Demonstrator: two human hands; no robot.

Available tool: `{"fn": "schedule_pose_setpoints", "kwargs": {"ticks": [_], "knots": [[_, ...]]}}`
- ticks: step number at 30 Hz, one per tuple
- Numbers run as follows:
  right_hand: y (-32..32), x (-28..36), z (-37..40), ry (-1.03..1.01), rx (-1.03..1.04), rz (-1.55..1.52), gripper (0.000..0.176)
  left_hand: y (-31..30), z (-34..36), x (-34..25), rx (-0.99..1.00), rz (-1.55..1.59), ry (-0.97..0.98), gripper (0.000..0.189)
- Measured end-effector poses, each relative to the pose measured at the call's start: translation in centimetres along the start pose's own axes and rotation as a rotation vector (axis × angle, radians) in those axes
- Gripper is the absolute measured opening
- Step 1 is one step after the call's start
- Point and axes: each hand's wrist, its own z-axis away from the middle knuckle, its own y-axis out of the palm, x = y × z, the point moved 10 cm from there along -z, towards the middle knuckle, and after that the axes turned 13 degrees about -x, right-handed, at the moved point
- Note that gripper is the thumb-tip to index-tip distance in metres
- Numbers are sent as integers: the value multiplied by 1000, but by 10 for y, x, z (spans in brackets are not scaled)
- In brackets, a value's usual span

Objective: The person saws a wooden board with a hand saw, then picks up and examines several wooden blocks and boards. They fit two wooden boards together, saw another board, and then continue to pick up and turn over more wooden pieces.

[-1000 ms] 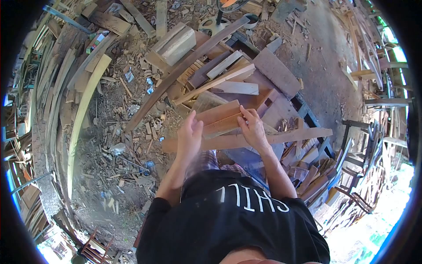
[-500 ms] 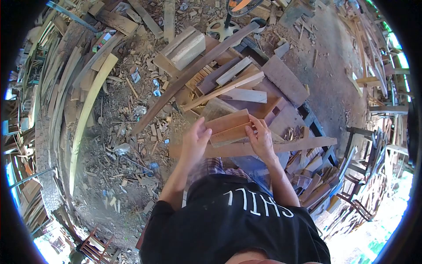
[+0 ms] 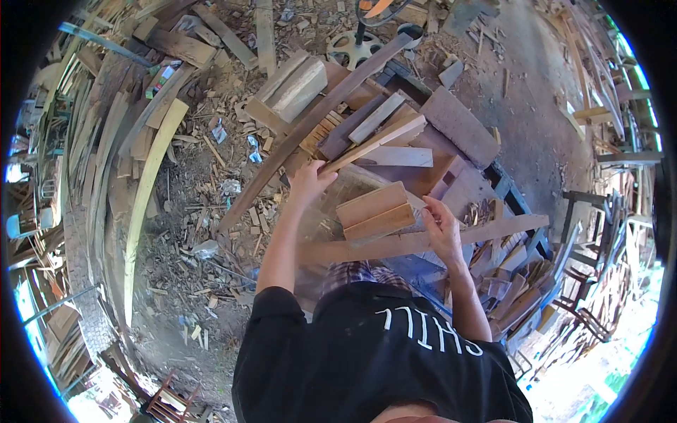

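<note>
My left hand (image 3: 309,185) has its thumb and fingers closed around the lower left end of a long, light wooden strip (image 3: 377,143). The hand hides that end. The strip slants up to the right over other wood pieces. Two short reddish-brown wooden blocks (image 3: 375,210) lie side by side just in front of me, with neither hand on them. To their right is my right hand (image 3: 444,229), its fingers loosely bent and apart, holding nothing. A long, pale board (image 3: 395,244) crosses below the blocks, close to my lap.
A long dark beam (image 3: 303,137) runs diagonally past the left hand. Beyond the strip lie a grey-white board (image 3: 395,156) and a wide brown board (image 3: 460,127). Wood scraps litter the ground (image 3: 204,211) at left. Dark chair frames (image 3: 582,261) stand at right.
Both hands have let go of the two short blocks, which now rest in front of me. My left hand has moved forward to the strip's end; my right hand has drawn slightly right.
</note>
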Motion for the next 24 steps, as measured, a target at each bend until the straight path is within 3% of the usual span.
{"fn": "schedule_pose_setpoints", "kwargs": {"ticks": [4, 17, 19, 24], "knots": [[-12, -10, 7, 53, -15, -24, 32, 33, -14, 25, 165, 81, 30, 68], [-19, -41, 28, 155, -10, -24, 29, 13, -11, 6, 268, 488, -88, 60], [-19, -42, 30, 151, -14, -39, 29, 17, -7, 14, 317, 658, -209, 57], [-22, -41, 35, 175, 8, 10, 29, 8, 7, 15, 408, 725, -287, 60]]}}
